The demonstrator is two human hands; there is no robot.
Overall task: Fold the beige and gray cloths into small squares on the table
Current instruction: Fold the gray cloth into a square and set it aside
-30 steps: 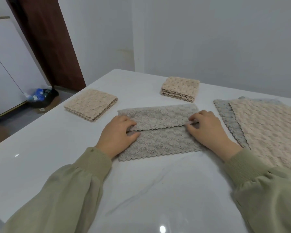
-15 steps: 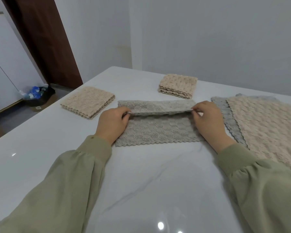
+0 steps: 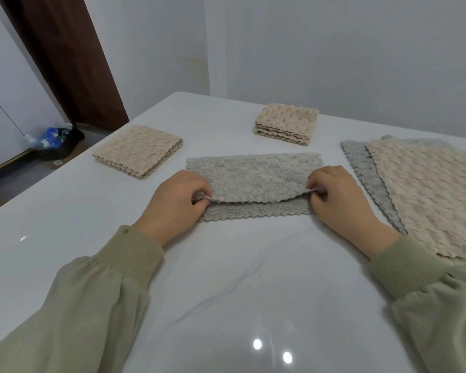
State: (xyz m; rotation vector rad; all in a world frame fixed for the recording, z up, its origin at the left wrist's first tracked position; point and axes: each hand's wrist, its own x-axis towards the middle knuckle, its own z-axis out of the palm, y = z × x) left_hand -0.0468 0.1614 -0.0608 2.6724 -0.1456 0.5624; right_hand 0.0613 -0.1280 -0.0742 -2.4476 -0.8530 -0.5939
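gray cloth (image 3: 253,176) mid-table, lies flat on the white table (image 3: 226,292), long side running left to right. folded over toward the near side, top flap stopping short of the near wavy edge and leaving a strip of the bottom layer showing. flap sags a little in the middle, lifted slightly at both ends.

left hand (image 3: 176,200) at the left end, fingers curled in, pinches the flap's corner between thumb and fingertips. right hand (image 3: 339,200) same deal at the right end, curled fingers pinching that corner. both low on the cloth, green sleeves (image 3: 92,305) trailing back toward the camera.

off to the left, well apart from the hands: left square (image 3: 137,150), beige, folded, wavy layer edges showing on the near side. farther back, past the gray cloth: far square (image 3: 287,123), also beige, smaller and thicker looking.

on the right, just beside the right hand: beige cloth (image 3: 428,189) spread open, lying on top of a second gray cloth (image 3: 361,162) peeking out along its left and far edges. can't tell if the wrist touches it.

background stuff: brown door (image 3: 65,57) upper left, dark bag (image 3: 57,141) with blue bits on the floor next to it, plain wall (image 3: 334,49) behind the table. couple of light glares on the tabletop down near the bottom.
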